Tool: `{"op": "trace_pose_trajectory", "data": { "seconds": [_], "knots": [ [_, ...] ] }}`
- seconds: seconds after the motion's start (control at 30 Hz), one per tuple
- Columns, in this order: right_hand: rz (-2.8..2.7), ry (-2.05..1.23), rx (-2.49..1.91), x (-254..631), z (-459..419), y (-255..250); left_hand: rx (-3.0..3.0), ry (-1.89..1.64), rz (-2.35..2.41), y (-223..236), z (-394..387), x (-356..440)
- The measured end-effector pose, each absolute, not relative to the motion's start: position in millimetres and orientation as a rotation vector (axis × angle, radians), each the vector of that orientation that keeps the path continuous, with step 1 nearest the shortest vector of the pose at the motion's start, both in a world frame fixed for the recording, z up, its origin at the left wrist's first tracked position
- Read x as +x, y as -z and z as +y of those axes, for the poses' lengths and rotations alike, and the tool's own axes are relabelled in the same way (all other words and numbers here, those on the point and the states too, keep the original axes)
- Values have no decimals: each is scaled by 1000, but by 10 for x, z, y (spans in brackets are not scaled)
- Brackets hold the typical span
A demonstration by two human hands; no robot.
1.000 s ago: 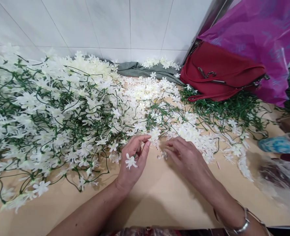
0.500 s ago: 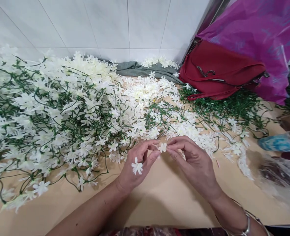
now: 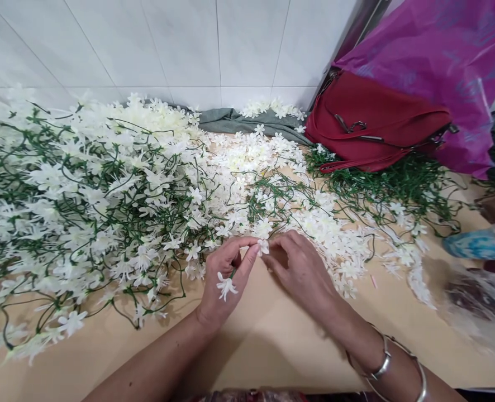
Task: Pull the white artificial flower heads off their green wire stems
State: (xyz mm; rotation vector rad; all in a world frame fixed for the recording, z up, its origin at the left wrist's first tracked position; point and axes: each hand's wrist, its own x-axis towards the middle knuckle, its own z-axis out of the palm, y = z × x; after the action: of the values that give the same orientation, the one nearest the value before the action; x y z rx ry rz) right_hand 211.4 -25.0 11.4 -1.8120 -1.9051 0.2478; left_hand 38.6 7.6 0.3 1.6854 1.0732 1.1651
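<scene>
My left hand is closed, its thumb and index finger pinching a small white artificial flower. A second white flower on a short green stem sticks out from the same hand and hangs over its back. Close at the right, my right hand has its thumb and fingertips drawn together at the pinched flower's edge; the fingers partly hide the contact. Just beyond both hands lie loose white flower pieces and a small tangle of green stems.
A large heap of white flowers on green stems covers the left side. At the back right, a red handbag rests on green stems, beside a purple plastic bag. A clear plastic bag lies at the right. Behind is a tiled wall.
The right hand brought a small white flower up to the left fingertips, and both hands held it between them. Both hands have since shifted slightly left with it.
</scene>
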Motion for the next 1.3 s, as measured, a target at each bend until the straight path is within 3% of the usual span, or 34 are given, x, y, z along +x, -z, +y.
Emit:
{"op": "trace_pose_trajectory", "data": {
  "seconds": [0.17, 0.3, 0.47, 1.0, 1.3],
  "knots": [
    [-1931, -252, -1834, 2298, -228, -189, 1596, -1103, 1189, 55, 67, 387],
    [-1561, -482, -1793, 2349, -327, -306, 1571, -1092, 1225, 69, 65, 390],
    [-1178, -784, -1432, 2090, -449, -381, 1547, -1067, 1219, 68, 66, 406],
    [-1492, -159, -1503, 1849, -417, -116, 1727, -1098, 1093, -29, 11, 386],
    [-1286, -368, -1504, 1806, -405, -142, 1694, -1086, 1083, -10, -26, 402]
  ]
}}
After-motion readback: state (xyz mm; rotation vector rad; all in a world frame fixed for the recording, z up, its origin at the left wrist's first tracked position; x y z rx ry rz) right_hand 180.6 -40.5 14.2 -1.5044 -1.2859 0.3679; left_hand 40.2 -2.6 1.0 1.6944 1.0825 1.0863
